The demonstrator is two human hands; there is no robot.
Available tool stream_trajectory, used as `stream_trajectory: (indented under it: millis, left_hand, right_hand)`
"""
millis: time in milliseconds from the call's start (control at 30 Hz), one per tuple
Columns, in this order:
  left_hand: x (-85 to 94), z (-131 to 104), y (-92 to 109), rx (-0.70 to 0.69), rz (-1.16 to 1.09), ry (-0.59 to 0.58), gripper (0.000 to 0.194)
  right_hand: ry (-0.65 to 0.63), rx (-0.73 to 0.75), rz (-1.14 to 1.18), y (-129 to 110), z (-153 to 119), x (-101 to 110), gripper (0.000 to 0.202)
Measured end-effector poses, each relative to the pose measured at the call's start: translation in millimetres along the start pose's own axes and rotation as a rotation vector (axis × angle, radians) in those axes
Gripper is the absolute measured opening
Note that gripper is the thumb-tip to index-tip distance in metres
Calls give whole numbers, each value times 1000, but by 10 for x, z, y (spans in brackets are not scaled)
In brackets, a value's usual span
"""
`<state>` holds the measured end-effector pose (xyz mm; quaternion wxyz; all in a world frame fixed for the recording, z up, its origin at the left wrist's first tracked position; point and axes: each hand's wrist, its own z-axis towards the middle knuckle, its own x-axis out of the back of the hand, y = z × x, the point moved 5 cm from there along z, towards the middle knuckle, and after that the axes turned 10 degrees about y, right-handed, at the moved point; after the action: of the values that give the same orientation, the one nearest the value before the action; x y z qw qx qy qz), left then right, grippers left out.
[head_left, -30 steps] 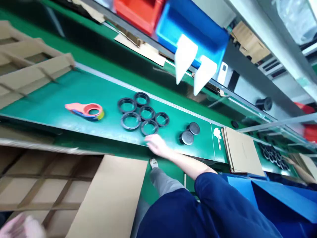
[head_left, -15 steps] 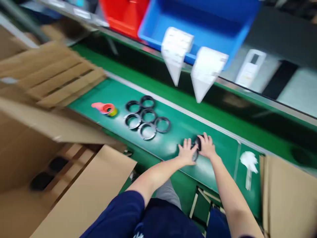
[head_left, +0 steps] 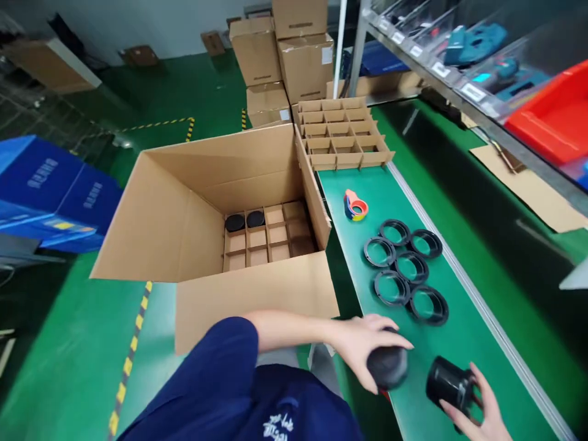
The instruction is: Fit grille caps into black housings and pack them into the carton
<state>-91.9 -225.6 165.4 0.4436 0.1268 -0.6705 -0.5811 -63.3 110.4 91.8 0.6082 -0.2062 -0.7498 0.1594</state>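
The left hand [head_left: 361,344] has its fingers spread around a round black piece [head_left: 388,369] by the near edge of the bench, while the right hand [head_left: 487,409] grips a black cylinder [head_left: 446,384], tilted on its side, between thumb and fingers. Half a second ago both hands were together over the two black pieces on the bench; now they are apart, each with one. The view has swung round, bringing the whole carton [head_left: 257,300] into sight.

Six black rings [head_left: 406,293] are clustered on the bench, grouped as before. Two black round tops [head_left: 235,223] sit in neighbouring divider cells at the far left of the carton. One multicoloured tape holder [head_left: 361,210] lies beyond the rings, and one cardboard divider grid [head_left: 337,153] rests beyond that.

The bench top [head_left: 362,260] is smooth, glossy green. The floor [head_left: 59,324] is green too, marked with yellow-and-black tape [head_left: 130,355]; brown boxes [head_left: 303,70] stand stacked behind, and a red bin [head_left: 546,122] occupies the shelf [head_left: 452,92].
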Motion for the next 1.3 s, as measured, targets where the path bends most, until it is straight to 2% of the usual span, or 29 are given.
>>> stream_trajectory:
  millis: [67, 100, 167, 200, 233, 300, 333, 367, 433, 500, 567, 633, 733, 833, 933, 1000, 1133, 1300]
  left_hand:
    - [924, -658, -181, 22, -110, 139, 107]
    - [1324, -990, -367, 80, -102, 216, 102]
    - [2017, -1617, -909, 282, 40, 451, 96]
    - [2295, -1893, -1235, 405, 111, 570, 96]
    - [2537, -2134, -1577, 533, 188, 696, 97]
    - [2910, -2489, -2263, 782, 326, 909, 102]
    - [3050, -2596, -2587, 887, 386, 985, 103]
    - [3164, -2657, -2896, 971, 435, 1026, 105]
    - [3329, -2664, -3460, 1058, 496, 1018, 105]
    - [3431, -2588, -3945, 1054, 534, 944, 104]
    - [3487, -2490, -4352, 1006, 566, 868, 103]
    - [3510, -2398, -4688, 947, 585, 814, 104]
    - [3505, -2287, -5082, 873, 585, 755, 104]
    - [3459, -2234, -5381, 832, 564, 713, 104]
    - [3367, -2247, -5610, 823, 542, 691, 101]
    - [3287, -2259, -5709, 800, 546, 677, 94]
    - [3159, -2283, -5782, 774, 592, 699, 81]
    - [3037, -2358, -5777, 775, 618, 722, 71]
  right_hand:
    - [-210, 37, 239, -884, 56, -149, 112]
    - [-324, 112, 329, -1404, 93, -270, 112]
    - [-501, 277, 374, -2470, 216, -620, 113]
    - [-530, 336, 361, -2981, 330, -849, 113]
    - [-538, 394, 334, -3469, 479, -1122, 114]
    - [-387, 479, 240, -4326, 929, -1737, 112]
    - [-287, 485, 159, -4669, 1211, -2084, 110]
    - [-189, 454, 56, -4943, 1519, -2448, 108]
    - [-106, 401, -146, -5329, 2137, -3209, 110]
    - [-88, 334, -266, -5513, 2707, -3905, 110]
    - [-92, 307, -319, -5573, 3164, -4466, 111]
    - [-92, 328, -360, -5577, 3493, -4873, 113]
    - [-98, 378, -445, -5529, 3794, -5258, 117]
    - [-161, 466, -501, -5434, 3922, -5514, 109]
    - [-230, 576, -525, -5292, 3924, -5706, 83]
    - [-231, 601, -545, -5186, 3908, -5787, 72]
    - [-185, 625, -580, -5044, 3898, -5863, 72]
    - [-104, 583, -519, -4934, 3909, -5806, 72]
